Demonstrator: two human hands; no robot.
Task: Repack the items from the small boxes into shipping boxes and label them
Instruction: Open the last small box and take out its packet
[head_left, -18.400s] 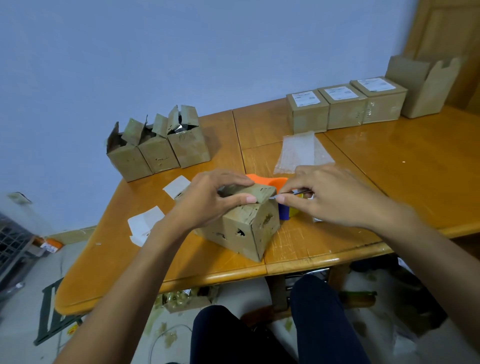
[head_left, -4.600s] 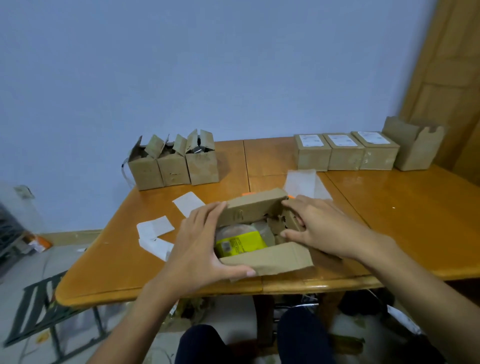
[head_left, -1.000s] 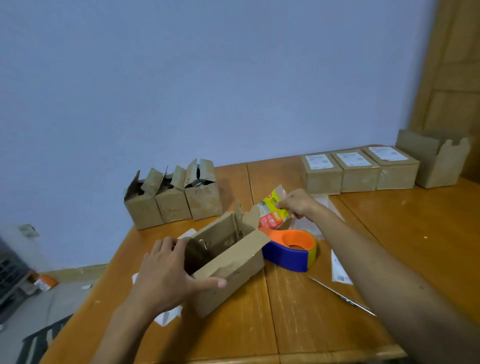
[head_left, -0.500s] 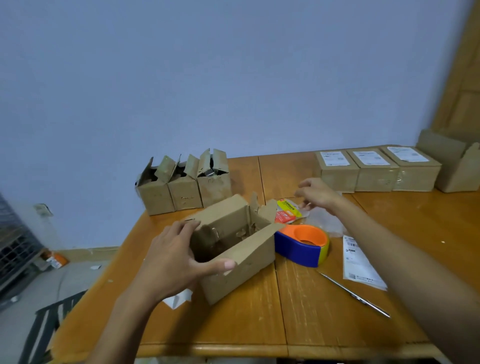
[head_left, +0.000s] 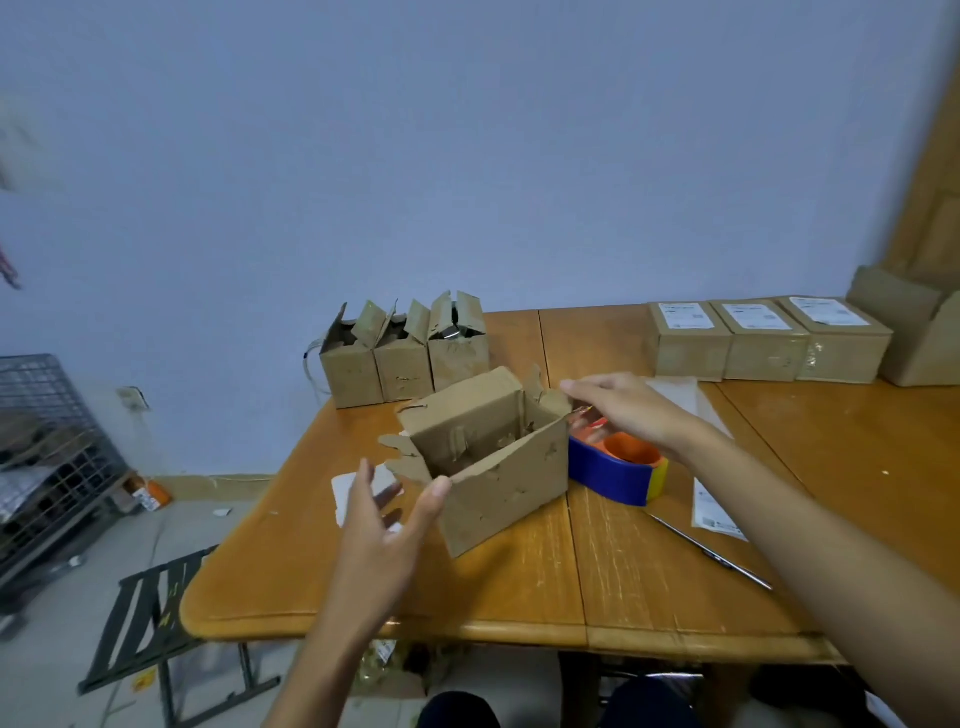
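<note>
A worn small cardboard box (head_left: 498, 457) lies on its side on the table, open toward me, and its inside looks empty. My left hand (head_left: 384, 519) is at its near left corner with fingers spread; the thumb tip just meets the box edge. My right hand (head_left: 623, 410) hovers open and flat over a red and yellow packet (head_left: 589, 422), fingertips by the box's right flap. The packet lies between the box and the blue and orange tape dispenser (head_left: 618, 470). Most of the packet is hidden by my hand.
Three opened small boxes (head_left: 405, 348) stand at the back left. Three sealed, labelled boxes (head_left: 763, 338) and an open shipping box (head_left: 914, 332) line the back right. A label sheet (head_left: 717, 512), a thin metal tool (head_left: 711, 553), a clear bag (head_left: 685, 397) and white papers (head_left: 358, 488) lie around.
My right hand has set the packet down beside the tape dispenser and opened above it. My left hand has loosened its hold on the box and spread its fingers.
</note>
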